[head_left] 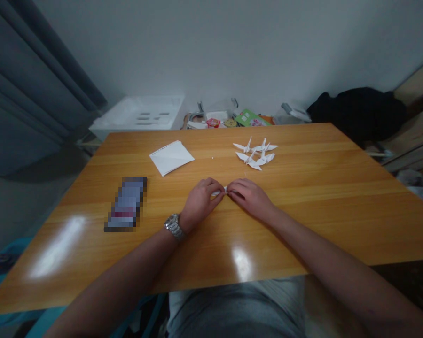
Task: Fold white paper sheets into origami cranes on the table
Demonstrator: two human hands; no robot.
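Observation:
A small piece of folded white paper (pixel 216 192) is pinched between my two hands over the middle of the table, mostly covered by the fingers. My left hand (pixel 203 201), with a metal watch (pixel 174 227) on its wrist, grips the paper from the left. From the other side my right hand (pixel 251 196) closes its fingertips on it. Beyond my right hand stand several white paper cranes (pixel 256 154) in a close group. A stack of white paper sheets (pixel 172 158) with a perforated edge lies farther off to the left.
On the left of the wooden table (pixel 324 188) lies a phone (pixel 127 204) with a blurred screen. Behind the table's far edge are a white plastic tray (pixel 141 112), a green booklet (pixel 250 118) and assorted small items. A black cloth heap (pixel 356 112) sits at the back right.

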